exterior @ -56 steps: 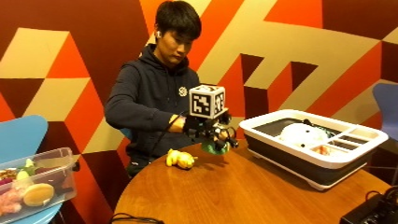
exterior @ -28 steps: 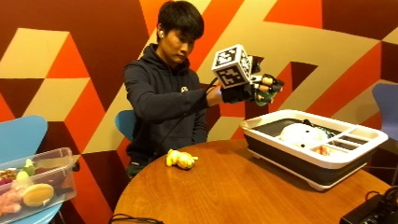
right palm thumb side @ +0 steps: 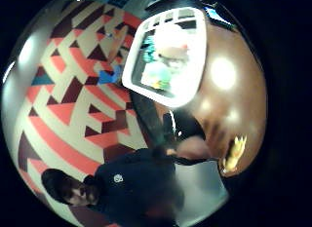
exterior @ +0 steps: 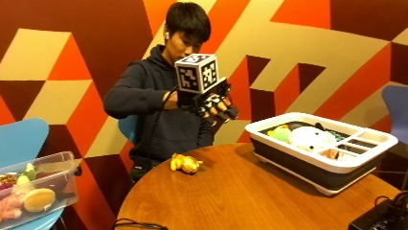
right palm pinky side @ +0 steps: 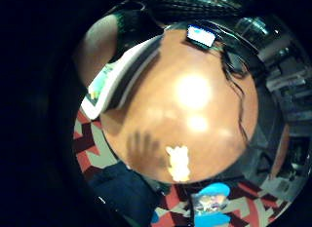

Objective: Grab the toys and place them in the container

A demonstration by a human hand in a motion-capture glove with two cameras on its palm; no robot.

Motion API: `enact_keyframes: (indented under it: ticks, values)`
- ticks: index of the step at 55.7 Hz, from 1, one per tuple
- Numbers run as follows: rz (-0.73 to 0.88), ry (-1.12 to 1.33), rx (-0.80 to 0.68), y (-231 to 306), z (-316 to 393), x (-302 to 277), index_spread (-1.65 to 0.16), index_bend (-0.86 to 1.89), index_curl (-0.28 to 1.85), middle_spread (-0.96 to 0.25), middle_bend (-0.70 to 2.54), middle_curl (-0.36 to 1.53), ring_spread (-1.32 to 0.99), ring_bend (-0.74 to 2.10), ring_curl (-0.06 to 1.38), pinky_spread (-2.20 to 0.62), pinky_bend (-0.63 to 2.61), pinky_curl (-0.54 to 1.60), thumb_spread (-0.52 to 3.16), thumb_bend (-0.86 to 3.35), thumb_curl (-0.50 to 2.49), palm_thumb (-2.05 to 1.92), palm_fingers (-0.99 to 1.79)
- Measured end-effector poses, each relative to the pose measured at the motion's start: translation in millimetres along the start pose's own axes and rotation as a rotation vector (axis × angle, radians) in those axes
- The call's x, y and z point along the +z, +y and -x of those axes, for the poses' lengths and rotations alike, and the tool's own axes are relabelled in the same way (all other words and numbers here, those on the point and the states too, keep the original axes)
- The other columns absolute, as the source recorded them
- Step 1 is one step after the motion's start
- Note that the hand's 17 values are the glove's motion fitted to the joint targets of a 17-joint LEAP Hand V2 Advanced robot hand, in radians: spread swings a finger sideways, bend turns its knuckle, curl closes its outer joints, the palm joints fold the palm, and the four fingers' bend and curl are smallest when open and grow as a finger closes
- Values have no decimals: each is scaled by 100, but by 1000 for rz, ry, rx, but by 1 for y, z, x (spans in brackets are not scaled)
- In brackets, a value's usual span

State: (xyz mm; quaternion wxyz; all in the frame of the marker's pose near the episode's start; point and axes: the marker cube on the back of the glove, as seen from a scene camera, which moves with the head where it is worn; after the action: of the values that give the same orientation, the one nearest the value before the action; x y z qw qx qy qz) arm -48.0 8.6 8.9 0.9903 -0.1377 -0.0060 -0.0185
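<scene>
A small yellow toy [exterior: 185, 164] lies on the round wooden table [exterior: 255, 196] near its far edge, in front of the person. It also shows as the yellow toy [right palm pinky side: 178, 163] [right palm thumb side: 234, 154] in both palm views. At the table's right stands the white-rimmed dark container [exterior: 300, 165] [right palm thumb side: 168, 56], holding a green toy [exterior: 280, 133] and a white plush [exterior: 312, 138]. My gloved right hand [exterior: 213, 105] hangs in the air above the table, left of the container and above the yellow toy. Its fingers droop loosely and hold nothing.
A clear plastic box [exterior: 35, 189] with several toys sits on a blue chair at the left. A black device [exterior: 382, 218] with cables lies at the table's near right edge. A cable [exterior: 137, 224] lies at the table's front edge.
My hand carried a green toy up from the table to above the container, let it go there, and has drawn back left with nothing in it.
</scene>
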Motion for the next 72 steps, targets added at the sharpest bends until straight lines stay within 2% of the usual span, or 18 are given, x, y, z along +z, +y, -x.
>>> enact_keyframes:
  ticks: [9, 16, 26, 31, 38, 49, 58, 66, 72]
  values:
    - [114, 224, 167, 52, -69, 14, -9, 20, 49, 7, 16, 33, 4, 16, 22, 6, 65, 35, 132, -3, 46, 31, -7]
    - [181, 330, 241, 80, -102, 46, -6, 47, 56, 8, 12, 29, 5, 13, 18, 6, 62, 34, 130, -4, 41, 21, -3]
    - [269, 407, 256, 93, -117, 103, -5, 83, 66, 9, 14, 26, 4, 14, 15, 5, 59, 33, 125, -3, 36, 9, -3]
    - [220, 407, 219, 90, -115, 119, -6, 97, 69, 7, 20, 28, 4, 12, 13, 5, 55, 33, 130, 3, 37, 18, 2]
    - [69, 374, 121, 77, -101, 118, -9, 110, 71, -2, 57, 40, -1, 12, 8, 4, 39, 28, 135, 17, 46, 46, 29]
    - [-158, 161, 28, 44, -60, 77, -9, 114, 76, -13, 75, 48, -8, 16, 7, 2, 37, 29, 134, 23, 53, 62, 28]
    - [-397, -225, -92, 3, 25, 14, -8, 116, 77, -18, 77, 50, -13, 18, 8, 1, 39, 31, 132, 23, 57, 65, 26]
    - [-503, -480, -178, -35, 94, -11, -7, 115, 78, -22, 78, 51, -17, 21, 10, 0, 39, 32, 128, 21, 61, 66, 27]
    - [-492, -669, -222, -62, 150, -2, -7, 113, 79, -24, 79, 53, -20, 24, 12, 0, 39, 32, 126, 19, 63, 67, 29]
